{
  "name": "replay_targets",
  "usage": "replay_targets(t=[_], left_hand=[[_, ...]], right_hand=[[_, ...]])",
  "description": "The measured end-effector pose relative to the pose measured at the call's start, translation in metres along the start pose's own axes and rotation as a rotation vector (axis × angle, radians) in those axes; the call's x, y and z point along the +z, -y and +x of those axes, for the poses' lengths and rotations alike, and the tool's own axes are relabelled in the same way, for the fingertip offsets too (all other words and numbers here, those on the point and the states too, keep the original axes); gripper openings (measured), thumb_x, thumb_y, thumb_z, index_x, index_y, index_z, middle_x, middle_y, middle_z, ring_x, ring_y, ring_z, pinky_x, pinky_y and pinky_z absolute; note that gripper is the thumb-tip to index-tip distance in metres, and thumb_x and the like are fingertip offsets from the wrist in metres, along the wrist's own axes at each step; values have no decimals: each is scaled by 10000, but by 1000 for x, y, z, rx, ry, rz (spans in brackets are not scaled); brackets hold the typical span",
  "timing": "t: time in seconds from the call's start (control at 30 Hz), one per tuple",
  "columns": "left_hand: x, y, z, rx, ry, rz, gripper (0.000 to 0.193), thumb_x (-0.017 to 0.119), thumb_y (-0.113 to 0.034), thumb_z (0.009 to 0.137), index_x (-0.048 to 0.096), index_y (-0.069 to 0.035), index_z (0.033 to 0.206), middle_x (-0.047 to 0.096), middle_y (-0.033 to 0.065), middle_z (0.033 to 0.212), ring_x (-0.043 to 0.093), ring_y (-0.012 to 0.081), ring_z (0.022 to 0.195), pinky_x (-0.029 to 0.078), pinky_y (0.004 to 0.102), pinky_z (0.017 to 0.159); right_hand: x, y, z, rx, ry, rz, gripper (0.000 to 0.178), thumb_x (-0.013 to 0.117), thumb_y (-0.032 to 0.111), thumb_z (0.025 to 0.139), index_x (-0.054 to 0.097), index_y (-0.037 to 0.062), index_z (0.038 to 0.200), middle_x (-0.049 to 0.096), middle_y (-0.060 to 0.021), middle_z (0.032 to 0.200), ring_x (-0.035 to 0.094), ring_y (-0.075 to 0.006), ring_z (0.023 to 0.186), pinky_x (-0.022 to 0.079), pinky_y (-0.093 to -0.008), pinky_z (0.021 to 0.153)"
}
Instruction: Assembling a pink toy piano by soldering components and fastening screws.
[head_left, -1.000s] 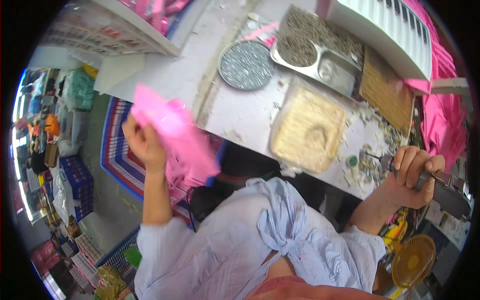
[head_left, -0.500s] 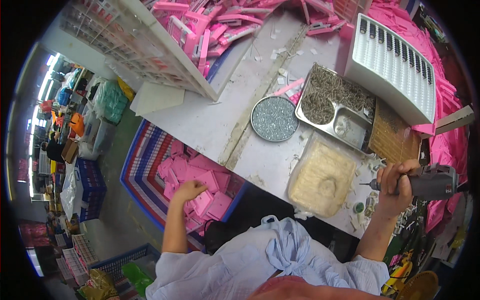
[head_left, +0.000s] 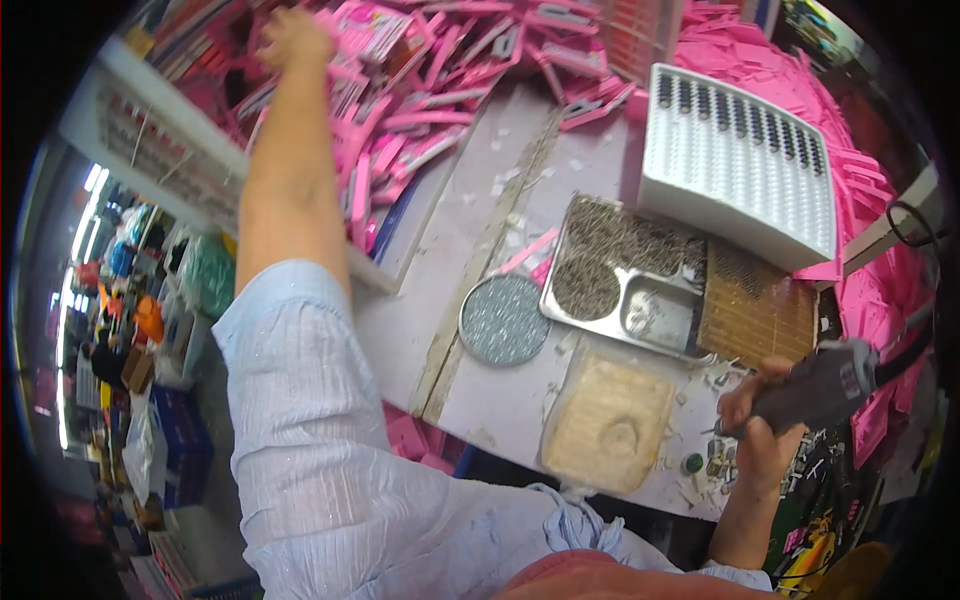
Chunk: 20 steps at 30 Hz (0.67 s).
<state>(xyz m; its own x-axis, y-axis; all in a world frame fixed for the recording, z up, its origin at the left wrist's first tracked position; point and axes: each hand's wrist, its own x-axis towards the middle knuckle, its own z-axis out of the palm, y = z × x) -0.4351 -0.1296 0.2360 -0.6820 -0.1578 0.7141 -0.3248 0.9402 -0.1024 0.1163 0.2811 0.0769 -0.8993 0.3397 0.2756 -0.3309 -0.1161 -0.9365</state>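
Observation:
My left arm stretches to the far left, and my left hand (head_left: 297, 42) is among the heaped pink plastic parts (head_left: 425, 105). Its fingers are small and blurred there, so I cannot make out whether they grip a piece. At the near right, my right hand (head_left: 765, 425) is closed round a grey electric screwdriver (head_left: 815, 388), whose thin bit points left. Close to that hand lie small loose bits and a small green-topped round piece (head_left: 693, 463) on the table. A yellowish block (head_left: 608, 425) in clear plastic sits to its left.
Mid-table stand a round tin (head_left: 505, 320) of small metal pieces and a steel tray (head_left: 625, 260) of screws. Behind are a brown slatted board (head_left: 760, 305) and a white rack (head_left: 735, 165) with rows of black pieces. A white-edged panel (head_left: 160, 140) borders the pink heap at left.
My left hand has left the crate of pink pieces beside the table and reached far forward to the heap. My right hand, still holding the screwdriver, sits slightly lower and tilted. The view has shifted.

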Motion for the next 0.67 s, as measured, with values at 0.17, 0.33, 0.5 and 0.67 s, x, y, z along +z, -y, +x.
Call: replay_targets(t=[0.17, 0.33, 0.5, 0.67], left_hand=[[26, 72, 60, -68, 292, -32, 509, 614, -288, 959, 561, -158, 1449, 499, 131, 1552, 429, 420, 1440, 418, 601, 1098], [9, 71, 83, 158, 290, -57, 380, 620, -223, 944, 692, -104, 1298, 662, 186, 1342, 616, 386, 1265, 499, 498, 1041], [-85, 50, 67, 287, 201, -186, 493, 740, -299, 871, 678, -107, 1321, 681, 237, 1272, 664, 378, 1194, 515, 494, 1011], [-171, 43, -58, 575, -117, -555, 584, 761, -319, 805, 636, -128, 1342, 604, 242, 1347, 606, 396, 1185, 475, 493, 1024]], right_hand=[[-14, -2, 5, 20, -12, 32, 601, 819, 325, 853, 486, 31, 1257, 500, -9, 707, 517, -130, 594, 461, -311, 603], [-16, -6, 18, 36, 27, 18, 656, 815, 340, 860, 477, 16, 1319, 515, -12, 737, 531, -128, 624, 463, -304, 619], [-17, 0, 36, -217, -63, -280, 731, 766, 263, 897, 422, -12, 1480, 636, -128, 1088, 628, -211, 1014, 481, -349, 929], [-7, 0, -1, -550, -182, -426, 799, 733, 330, 933, 350, -7, 1548, 416, -176, 1553, 418, -281, 1433, 249, -435, 1223]])
